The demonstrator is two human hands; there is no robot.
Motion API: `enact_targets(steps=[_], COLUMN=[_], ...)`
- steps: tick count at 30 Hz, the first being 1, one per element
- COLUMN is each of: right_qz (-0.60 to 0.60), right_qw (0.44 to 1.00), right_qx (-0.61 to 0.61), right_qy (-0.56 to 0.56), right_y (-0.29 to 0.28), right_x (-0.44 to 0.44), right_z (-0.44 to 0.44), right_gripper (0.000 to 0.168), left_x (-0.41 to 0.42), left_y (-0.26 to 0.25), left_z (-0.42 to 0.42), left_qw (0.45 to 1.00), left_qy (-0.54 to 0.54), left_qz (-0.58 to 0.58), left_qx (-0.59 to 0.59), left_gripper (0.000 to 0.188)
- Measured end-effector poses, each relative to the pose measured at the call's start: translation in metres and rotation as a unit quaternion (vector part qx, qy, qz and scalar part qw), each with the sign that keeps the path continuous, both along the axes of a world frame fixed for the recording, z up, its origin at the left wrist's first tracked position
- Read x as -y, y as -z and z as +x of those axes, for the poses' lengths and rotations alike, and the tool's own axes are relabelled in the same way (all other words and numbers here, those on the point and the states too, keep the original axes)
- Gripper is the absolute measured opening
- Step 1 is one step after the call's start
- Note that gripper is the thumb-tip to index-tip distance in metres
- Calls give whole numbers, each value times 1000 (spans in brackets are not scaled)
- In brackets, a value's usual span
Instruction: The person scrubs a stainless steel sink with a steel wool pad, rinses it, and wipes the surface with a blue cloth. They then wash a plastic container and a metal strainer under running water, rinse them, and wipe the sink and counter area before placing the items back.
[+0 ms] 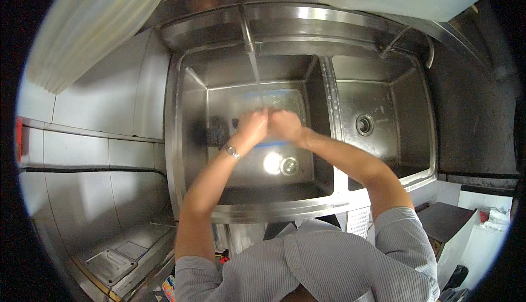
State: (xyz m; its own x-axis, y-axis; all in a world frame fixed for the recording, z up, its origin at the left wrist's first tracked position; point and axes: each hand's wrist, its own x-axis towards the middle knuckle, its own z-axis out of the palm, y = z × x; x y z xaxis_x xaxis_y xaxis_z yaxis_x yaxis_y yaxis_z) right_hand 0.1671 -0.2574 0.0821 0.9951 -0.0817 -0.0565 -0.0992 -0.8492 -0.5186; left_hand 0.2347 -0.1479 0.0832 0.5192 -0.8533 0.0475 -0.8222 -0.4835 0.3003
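My left hand [252,124] and my right hand [286,124] are together under the running water from a metal faucet [246,31], over the left basin of a stainless steel sink [263,209]. Both hands are curled and blurred; whether anything small is between them cannot be told. A watch [231,151] is on my left wrist. Below the hands lies a clear container or tray [292,96] with blue edging, partly hidden by them. Dark mesh-like material [215,131] lies to its left on the basin floor. A drain [289,165] shows nearer to me.
The right basin [370,109] has a drain [364,125] and a second faucet [396,41] behind it. A raised divider [332,96] parts the basins. A metal lid [110,266] lies at the lower left. Pale translucent sheets or containers hang into view above.
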Motion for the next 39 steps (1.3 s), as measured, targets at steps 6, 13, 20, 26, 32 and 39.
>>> enact_targets(steps=[6,13,20,26,32,39], right_qz=[635,917,950,889,540,356], right_qw=[680,148,58,244,734,780], right_qx=[-230,-229,-142,-237,-141,-127], right_qy=[287,292,272,306,387,499], right_y=[20,22,30,59,147,195], right_x=[-26,-41,-57,-59,20,83], right_z=[-29,-54,-62,-65,-99,-52], right_gripper=[12,20,16,15,23,22], left_x=[-12,-14,-10,-18,-85,-98], left_y=[38,67,106,123,121,125], left_z=[-5,-48,-91,-110,-61,-2], left_qw=[987,896,740,720,640,515], left_qy=[60,-134,-274,-439,-554,-559], left_qz=[-117,-322,-356,-335,-310,-366], left_qx=[88,-276,-501,-420,-433,-537], left_gripper=[22,16,14,17,20,27])
